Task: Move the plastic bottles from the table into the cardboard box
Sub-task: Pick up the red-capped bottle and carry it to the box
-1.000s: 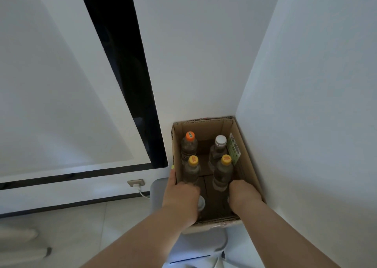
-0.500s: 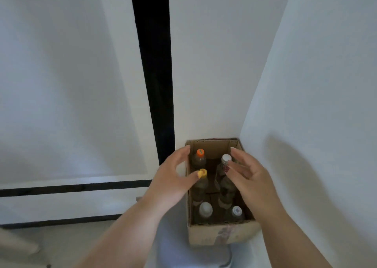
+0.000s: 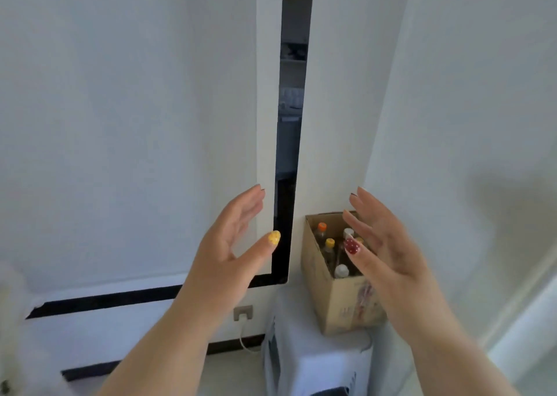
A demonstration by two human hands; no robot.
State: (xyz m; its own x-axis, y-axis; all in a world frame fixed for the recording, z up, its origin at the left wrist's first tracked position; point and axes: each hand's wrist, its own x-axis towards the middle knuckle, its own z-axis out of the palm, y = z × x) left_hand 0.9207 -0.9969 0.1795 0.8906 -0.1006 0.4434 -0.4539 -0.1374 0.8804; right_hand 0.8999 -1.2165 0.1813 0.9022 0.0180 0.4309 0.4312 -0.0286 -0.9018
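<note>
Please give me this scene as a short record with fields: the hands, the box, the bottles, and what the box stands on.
left hand: open, raised in the air, holds nothing
right hand: open, raised in front of the box, holds nothing
cardboard box: open at the top, in the corner where two walls meet
bottles: upright inside the box; visible caps are orange, yellow and two white; others partly hidden behind the right hand
support: white stand under the box
wall socket: low on the wall, white cable plugged in

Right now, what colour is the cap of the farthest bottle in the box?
Orange, on the farthest bottle, seen in the head view.
</note>
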